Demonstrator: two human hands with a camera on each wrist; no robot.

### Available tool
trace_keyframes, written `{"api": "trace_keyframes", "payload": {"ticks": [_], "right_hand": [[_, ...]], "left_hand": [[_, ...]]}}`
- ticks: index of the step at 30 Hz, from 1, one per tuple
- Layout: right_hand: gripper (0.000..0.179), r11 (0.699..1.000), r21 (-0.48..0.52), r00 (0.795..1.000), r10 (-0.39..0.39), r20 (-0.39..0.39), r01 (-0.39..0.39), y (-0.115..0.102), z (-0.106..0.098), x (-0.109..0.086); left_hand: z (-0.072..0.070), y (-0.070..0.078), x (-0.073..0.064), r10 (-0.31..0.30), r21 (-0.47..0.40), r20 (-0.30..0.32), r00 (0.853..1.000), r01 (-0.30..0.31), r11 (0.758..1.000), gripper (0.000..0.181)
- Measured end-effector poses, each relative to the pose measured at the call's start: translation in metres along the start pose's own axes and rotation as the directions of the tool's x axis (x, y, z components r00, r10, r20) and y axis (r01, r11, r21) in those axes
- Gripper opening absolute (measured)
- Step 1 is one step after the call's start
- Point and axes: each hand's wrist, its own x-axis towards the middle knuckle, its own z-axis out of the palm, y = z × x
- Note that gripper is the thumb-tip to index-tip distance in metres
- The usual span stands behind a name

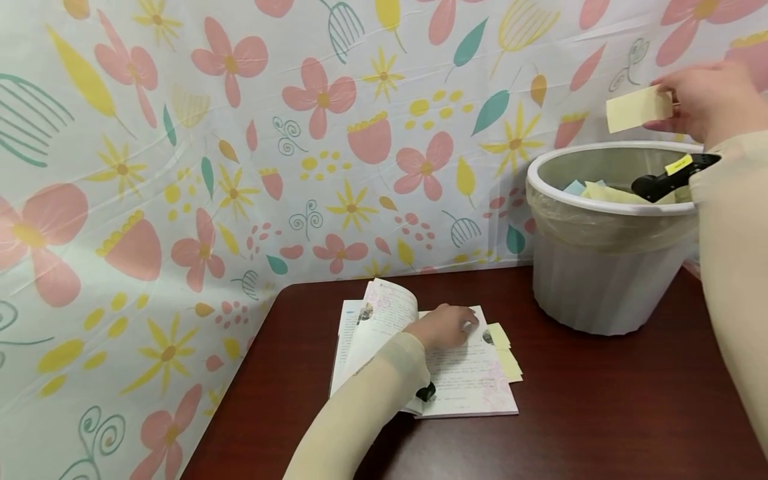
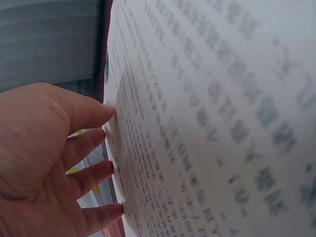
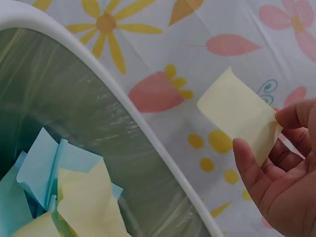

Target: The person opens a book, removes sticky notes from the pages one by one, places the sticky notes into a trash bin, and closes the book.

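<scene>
Right hand (image 1: 714, 97) pinches a yellow note (image 1: 636, 111) near my bin (image 1: 591, 287)! My left hand (image 1: 441, 327), fingers (image 2: 94, 177) spread, touches the open book (image 1: 474, 390).

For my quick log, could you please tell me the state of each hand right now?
Left hand: open, fingers touching the book.
Right hand: closed, pinching a yellow sticky note.

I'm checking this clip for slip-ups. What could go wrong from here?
The yellow note might miss the bin: in the right wrist view it appears outside the white rim, pinched in the right grip.

The raised page of the open book could flop over, since it curls up beside the left grip.

The notes jutting past the book's right edge might get bent if brushed.
</scene>
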Motion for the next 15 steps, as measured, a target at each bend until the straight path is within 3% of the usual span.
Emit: {"api": "trace_keyframes", "payload": {"ticks": [7, 11, 15], "right_hand": [[0.024, 0.994, 0.086, 0.998, 0.061, 0.002, -0.061, 0.01, -0.004, 0.006], [0.028, 0.996, 0.059, 0.997, 0.074, -0.002, -0.074, 0.013, -0.004, 0.005], [0.019, 0.996, -0.03, 0.996, 0.084, 0.003, -0.084, 0.016, -0.008, 0.005]], "left_hand": [[0.007, -0.002, 0.004, -0.005, 0.004, -0.001, 1.0, 0.005, 1.0, 0.039], [0.008, 0.0, 0.005, 0.001, 0.017, -0.001, 1.0, -0.001, 1.0, 0.039], [0.007, 0.001, 0.005, -0.003, 0.016, -0.003, 1.0, 0.004, 1.0, 0.039]]}}
